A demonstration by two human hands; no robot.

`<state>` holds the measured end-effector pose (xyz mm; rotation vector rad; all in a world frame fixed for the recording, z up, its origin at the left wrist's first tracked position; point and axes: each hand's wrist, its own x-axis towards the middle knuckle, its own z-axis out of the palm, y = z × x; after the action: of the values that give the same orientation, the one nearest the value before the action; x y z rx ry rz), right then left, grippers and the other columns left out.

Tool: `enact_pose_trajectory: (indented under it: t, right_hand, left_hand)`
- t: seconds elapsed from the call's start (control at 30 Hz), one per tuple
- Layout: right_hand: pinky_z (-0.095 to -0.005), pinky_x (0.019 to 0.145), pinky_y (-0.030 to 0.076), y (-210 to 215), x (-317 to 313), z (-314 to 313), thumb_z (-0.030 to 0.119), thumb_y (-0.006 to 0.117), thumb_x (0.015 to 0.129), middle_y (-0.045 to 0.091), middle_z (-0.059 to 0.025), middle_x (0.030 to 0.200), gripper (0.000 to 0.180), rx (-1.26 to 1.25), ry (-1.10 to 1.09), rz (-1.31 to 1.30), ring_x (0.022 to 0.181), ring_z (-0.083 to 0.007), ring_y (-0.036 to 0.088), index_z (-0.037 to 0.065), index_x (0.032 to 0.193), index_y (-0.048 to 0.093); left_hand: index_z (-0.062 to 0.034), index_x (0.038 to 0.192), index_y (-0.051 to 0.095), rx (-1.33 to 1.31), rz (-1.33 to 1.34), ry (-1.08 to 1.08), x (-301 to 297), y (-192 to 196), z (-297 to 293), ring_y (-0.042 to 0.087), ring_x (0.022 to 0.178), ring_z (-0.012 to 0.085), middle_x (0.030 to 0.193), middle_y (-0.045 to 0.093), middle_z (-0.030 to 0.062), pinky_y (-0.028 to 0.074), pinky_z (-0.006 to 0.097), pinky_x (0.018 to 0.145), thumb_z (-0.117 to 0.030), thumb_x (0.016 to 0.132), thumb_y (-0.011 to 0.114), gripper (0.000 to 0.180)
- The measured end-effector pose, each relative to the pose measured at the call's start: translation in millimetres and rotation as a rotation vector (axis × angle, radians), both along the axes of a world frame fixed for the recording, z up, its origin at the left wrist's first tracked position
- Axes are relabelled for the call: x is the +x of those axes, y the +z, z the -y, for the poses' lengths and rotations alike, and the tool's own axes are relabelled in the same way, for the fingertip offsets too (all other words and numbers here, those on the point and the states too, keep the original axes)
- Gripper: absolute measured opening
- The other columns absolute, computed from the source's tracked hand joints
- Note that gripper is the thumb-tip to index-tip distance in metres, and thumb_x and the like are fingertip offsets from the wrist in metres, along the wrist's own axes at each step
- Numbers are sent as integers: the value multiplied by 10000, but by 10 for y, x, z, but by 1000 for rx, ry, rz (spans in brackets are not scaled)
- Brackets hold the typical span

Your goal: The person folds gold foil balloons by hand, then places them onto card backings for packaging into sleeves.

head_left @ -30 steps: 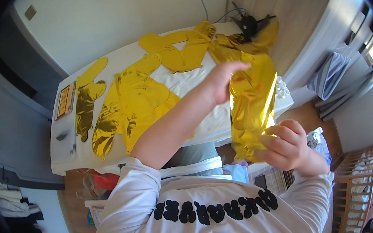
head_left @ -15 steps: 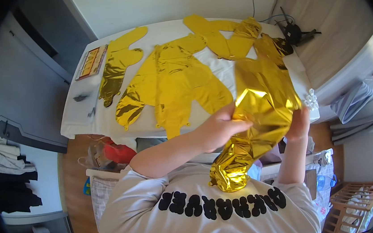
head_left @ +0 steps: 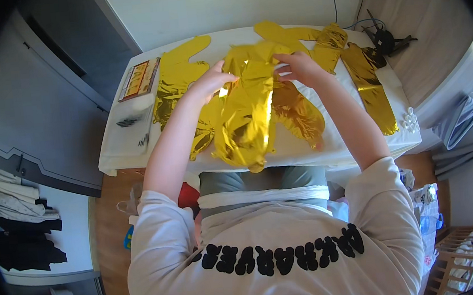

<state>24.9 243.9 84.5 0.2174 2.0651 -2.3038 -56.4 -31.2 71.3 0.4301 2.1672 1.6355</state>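
A gold foil balloon [head_left: 248,118] was pinched by its top edge between the left hand [head_left: 213,82] and the right hand [head_left: 296,66], hanging over the tabletop's [head_left: 317,154] near edge. It was apparently being spread out; laying it flat among the other foil balloons [head_left: 177,90] would call for free space.

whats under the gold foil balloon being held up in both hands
Under the held gold foil balloon lie other flat gold foil balloons on the white table. How far they reach beneath it, and anything else there, is covered.
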Motion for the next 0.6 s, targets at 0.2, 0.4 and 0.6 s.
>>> enact_pose_trajectory:
  t: [0.2,0.4,0.6]
  right_hand:
    - [-410,805,566,-462,154,-185,342,711,937,744,-144,1030,317,1089,-25,-88,858,-288,714,47,1048,737]
    - [-421,918,523,-556,594,-39,219,685,920,667,-84,1037,132,1343,21,-527,1050,-305,643,107,970,733]
    - [-419,928,503,-688,637,-29,207,684,906,666,-43,1033,120,1336,36,-667,1054,-271,641,135,981,745]
  left_hand:
    - [22,1573,298,-622,-427,-99,-9,-129,-9,604,1277,381,1452,527,300,498,414,1053,-447,772,860,1085]
    - [-161,1574,424,-912,-718,-240,157,-180,63,452,1417,367,1521,451,243,394,471,1157,-582,807,800,952]
    - [-233,1562,461,-774,-925,-451,-56,-454,145,272,1544,343,1644,375,125,177,535,1256,-623,919,658,778]
